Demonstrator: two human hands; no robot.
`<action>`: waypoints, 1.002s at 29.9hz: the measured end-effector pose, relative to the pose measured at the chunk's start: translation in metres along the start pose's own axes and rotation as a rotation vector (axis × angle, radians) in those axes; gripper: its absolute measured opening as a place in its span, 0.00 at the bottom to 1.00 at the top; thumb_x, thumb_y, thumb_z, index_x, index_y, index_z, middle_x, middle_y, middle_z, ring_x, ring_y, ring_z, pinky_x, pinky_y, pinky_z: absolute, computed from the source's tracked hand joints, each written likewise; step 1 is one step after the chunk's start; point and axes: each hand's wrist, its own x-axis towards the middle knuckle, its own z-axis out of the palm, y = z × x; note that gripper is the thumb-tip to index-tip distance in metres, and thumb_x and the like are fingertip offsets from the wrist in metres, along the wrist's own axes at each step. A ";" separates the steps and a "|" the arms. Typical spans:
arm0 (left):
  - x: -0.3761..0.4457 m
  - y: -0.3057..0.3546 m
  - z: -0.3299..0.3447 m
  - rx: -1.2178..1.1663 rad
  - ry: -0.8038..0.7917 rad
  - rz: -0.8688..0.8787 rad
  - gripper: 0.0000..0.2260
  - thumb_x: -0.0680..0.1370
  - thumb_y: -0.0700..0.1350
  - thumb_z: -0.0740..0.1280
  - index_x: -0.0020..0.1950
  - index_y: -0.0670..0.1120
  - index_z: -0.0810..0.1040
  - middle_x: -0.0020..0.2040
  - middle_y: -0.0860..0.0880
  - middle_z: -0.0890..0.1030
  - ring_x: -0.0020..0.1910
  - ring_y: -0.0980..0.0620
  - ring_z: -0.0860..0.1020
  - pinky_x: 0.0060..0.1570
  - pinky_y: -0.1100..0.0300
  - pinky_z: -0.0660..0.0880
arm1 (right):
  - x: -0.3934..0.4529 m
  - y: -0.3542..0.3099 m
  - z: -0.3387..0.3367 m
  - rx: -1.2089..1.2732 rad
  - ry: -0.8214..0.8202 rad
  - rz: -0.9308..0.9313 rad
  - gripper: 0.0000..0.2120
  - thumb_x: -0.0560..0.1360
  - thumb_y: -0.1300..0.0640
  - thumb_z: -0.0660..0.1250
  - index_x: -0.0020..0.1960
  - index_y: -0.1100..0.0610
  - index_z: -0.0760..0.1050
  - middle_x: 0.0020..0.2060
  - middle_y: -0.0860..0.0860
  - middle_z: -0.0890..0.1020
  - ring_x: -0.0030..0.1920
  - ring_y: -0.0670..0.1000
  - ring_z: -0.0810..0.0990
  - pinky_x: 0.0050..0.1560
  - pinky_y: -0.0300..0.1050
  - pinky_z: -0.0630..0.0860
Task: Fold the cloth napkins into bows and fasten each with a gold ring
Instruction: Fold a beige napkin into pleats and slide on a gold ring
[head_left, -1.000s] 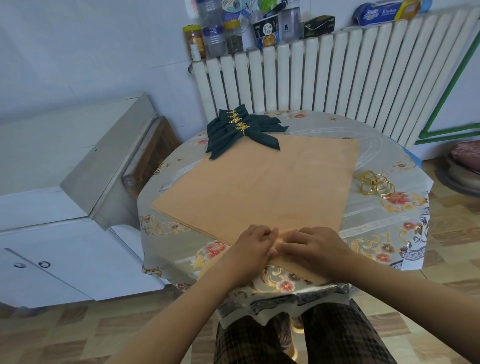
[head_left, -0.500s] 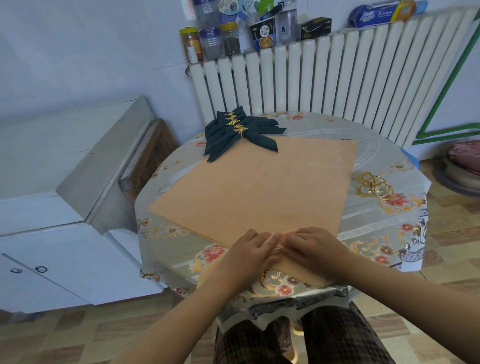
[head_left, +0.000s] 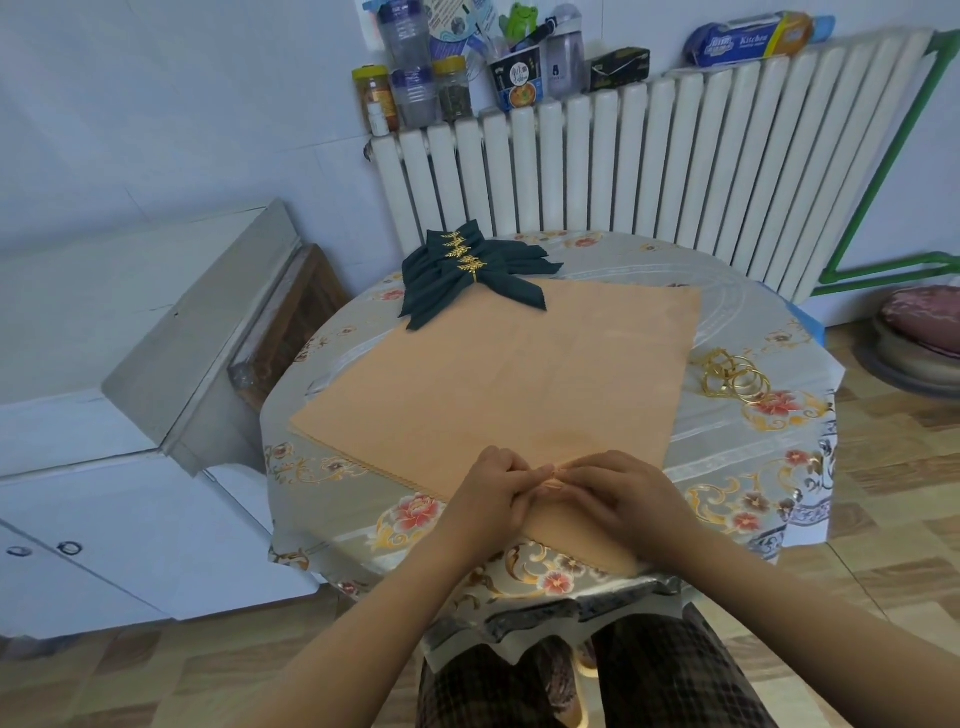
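Both hands pinched the napkin corner — I risked lifting two layers from the stack.

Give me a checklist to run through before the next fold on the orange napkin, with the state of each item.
1. Both hands on the near corner: left hand and right hand pinch it together. Ok.
2. Orange napkin lies flat on the table, no big wrinkles. Ok.
3. Gold rings lie on the right, apart from the napkin. Ok.
4. Finished green bows: one tip overlaps the napkin's far corner. Not ok.
5. First pleat even in width: hidden by the fingers. Cannot tell.
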 end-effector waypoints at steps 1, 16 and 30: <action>0.002 -0.001 -0.001 0.025 0.011 0.014 0.14 0.77 0.45 0.61 0.59 0.45 0.81 0.40 0.45 0.76 0.45 0.47 0.71 0.43 0.59 0.68 | 0.000 -0.001 -0.003 0.009 0.015 0.037 0.17 0.75 0.46 0.59 0.49 0.53 0.83 0.44 0.48 0.84 0.44 0.47 0.81 0.44 0.36 0.74; 0.083 -0.004 0.050 0.203 0.148 0.065 0.16 0.72 0.43 0.59 0.52 0.43 0.84 0.34 0.45 0.76 0.34 0.44 0.74 0.37 0.55 0.69 | 0.018 0.103 -0.060 -0.149 0.266 0.651 0.11 0.72 0.62 0.69 0.54 0.63 0.80 0.47 0.59 0.81 0.51 0.61 0.76 0.53 0.51 0.71; 0.086 -0.011 0.064 0.128 0.216 0.073 0.15 0.74 0.42 0.60 0.54 0.43 0.83 0.38 0.45 0.80 0.35 0.44 0.75 0.40 0.54 0.69 | 0.059 0.144 -0.079 -0.395 -0.138 0.952 0.24 0.74 0.47 0.63 0.68 0.54 0.67 0.62 0.54 0.75 0.64 0.58 0.67 0.62 0.51 0.59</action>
